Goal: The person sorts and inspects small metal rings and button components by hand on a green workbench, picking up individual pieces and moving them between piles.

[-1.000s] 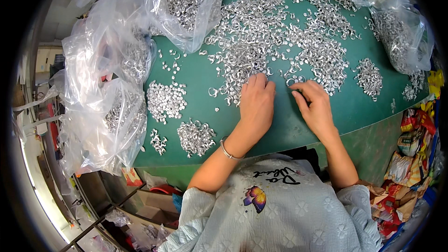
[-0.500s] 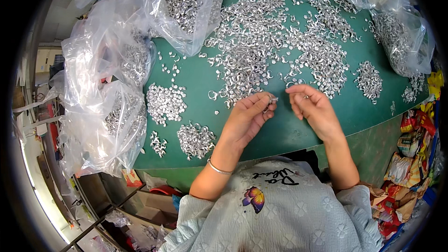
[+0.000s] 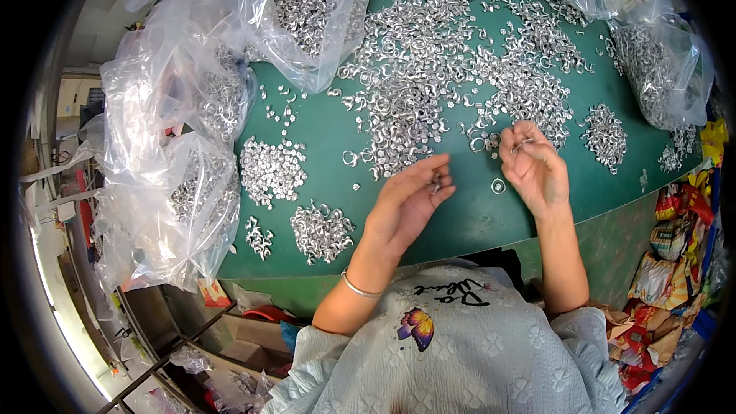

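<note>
My left hand (image 3: 410,203) is raised over the front of the green table, thumb and forefinger apart. A small silvery metal piece (image 3: 437,183) sits among its curled fingers. To the right, my right hand (image 3: 537,172) pinches another small curved metal piece (image 3: 523,143) between thumb and fingers, at the near edge of the right-hand heap (image 3: 529,96) of loose pieces. A small metal ring (image 3: 498,185) lies on the table just left of that hand. Beyond my left hand spreads the big central heap (image 3: 414,69) of hook- and ring-shaped silvery pieces.
Sorted piles stand at the left: small round pieces (image 3: 272,170), curved pieces (image 3: 322,231) and a little cluster (image 3: 259,238). Another pile (image 3: 605,136) lies at the right. Clear plastic bags of metal pieces flank the table, left (image 3: 172,161), far left-centre (image 3: 303,15) and right (image 3: 663,69).
My right hand has moved right and slightly away, apart from the left, with a piece in its pinch. My left thumb and forefinger have spread. A ring now shows on the table between the hands.
</note>
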Motion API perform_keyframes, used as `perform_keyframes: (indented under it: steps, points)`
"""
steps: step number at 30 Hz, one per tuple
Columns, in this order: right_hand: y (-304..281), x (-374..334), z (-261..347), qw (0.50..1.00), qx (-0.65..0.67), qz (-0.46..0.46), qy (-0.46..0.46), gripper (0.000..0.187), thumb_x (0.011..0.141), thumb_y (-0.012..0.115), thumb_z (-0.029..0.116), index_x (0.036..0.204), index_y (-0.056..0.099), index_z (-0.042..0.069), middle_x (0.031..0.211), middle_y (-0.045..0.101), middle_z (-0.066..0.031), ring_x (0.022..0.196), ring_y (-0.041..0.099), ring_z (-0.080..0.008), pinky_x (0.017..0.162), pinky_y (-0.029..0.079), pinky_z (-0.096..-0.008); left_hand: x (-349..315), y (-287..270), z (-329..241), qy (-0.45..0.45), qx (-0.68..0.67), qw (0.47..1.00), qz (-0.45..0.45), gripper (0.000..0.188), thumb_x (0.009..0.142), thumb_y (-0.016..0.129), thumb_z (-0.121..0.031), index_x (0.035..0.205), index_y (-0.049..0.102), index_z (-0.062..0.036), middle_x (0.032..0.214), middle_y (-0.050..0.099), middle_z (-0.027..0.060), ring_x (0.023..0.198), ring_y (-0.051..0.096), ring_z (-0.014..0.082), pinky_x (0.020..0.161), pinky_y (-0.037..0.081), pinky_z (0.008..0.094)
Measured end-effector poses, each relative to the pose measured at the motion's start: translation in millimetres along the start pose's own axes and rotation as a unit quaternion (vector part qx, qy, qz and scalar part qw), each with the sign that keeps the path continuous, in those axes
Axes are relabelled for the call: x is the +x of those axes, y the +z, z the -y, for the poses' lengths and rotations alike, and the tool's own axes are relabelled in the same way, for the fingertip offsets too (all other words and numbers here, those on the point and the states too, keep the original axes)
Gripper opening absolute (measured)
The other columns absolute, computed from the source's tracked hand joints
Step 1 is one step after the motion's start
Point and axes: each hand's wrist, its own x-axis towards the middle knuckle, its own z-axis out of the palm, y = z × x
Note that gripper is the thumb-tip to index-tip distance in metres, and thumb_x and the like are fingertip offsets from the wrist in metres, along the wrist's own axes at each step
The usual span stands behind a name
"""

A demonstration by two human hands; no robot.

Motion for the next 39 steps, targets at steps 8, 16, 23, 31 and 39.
perform_keyframes:
  steps: [8,16,23,31,39]
  points:
    - [10,36,-10,0.675,-0.709,-0.086,-0.184,0.012,0.079,0.066,0.010,0.090,0.066,0.006,0.048,0.037,-0.0035,0.042,0.037,-0.0149,0.044,0.032,-0.0305,31,13,3,0.283,0.720,0.628,-0.084,0.022,0.084,0.061,-0.010,0.105,0.059,-0.0042,0.068,0.050,0.0048,0.060,0.051,0.0166,0.053,0.041,0.0297]
    - [12,23,13,0.710,-0.687,-0.097,-0.116,0.012,0.080,0.064,0.007,0.091,0.066,0.004,0.048,0.043,-0.0055,0.042,0.039,-0.0144,0.044,0.032,-0.0315,69,6,8,0.397,0.793,0.461,-0.007,0.024,0.077,0.065,-0.008,0.099,0.058,-0.0027,0.082,0.054,0.0104,0.072,0.056,0.0262,0.061,0.045,0.0360]
    - [9,34,1,0.584,-0.782,0.018,-0.215,0.014,0.075,0.066,0.010,0.089,0.067,0.009,0.070,0.061,-0.0090,0.060,0.058,-0.0282,0.053,0.044,-0.0393,33,5,-18,0.069,0.241,0.968,0.029,0.013,0.087,0.052,-0.007,0.098,0.055,0.0000,0.091,0.055,0.0070,0.076,0.052,0.0157,0.065,0.045,0.0276]
    - [-2,31,8,0.827,-0.555,0.013,-0.086,0.009,0.085,0.060,0.011,0.089,0.065,0.004,0.057,0.045,0.0028,0.047,0.041,-0.0097,0.043,0.033,-0.0253,18,-25,-10,-0.069,0.005,0.995,0.074,0.025,0.090,0.047,-0.008,0.111,0.054,0.0049,0.090,0.055,0.0078,0.075,0.051,0.0139,0.068,0.045,0.0255]
    - [-5,12,12,0.982,0.043,-0.014,0.186,0.023,0.095,0.043,0.012,0.108,0.052,-0.004,0.060,0.036,0.0038,0.046,0.031,-0.0040,0.040,0.027,-0.0180,29,-9,8,-0.018,0.094,0.994,0.044,0.027,0.091,0.046,-0.006,0.114,0.053,0.0068,0.091,0.057,0.0084,0.074,0.051,0.0127,0.067,0.046,0.0248]
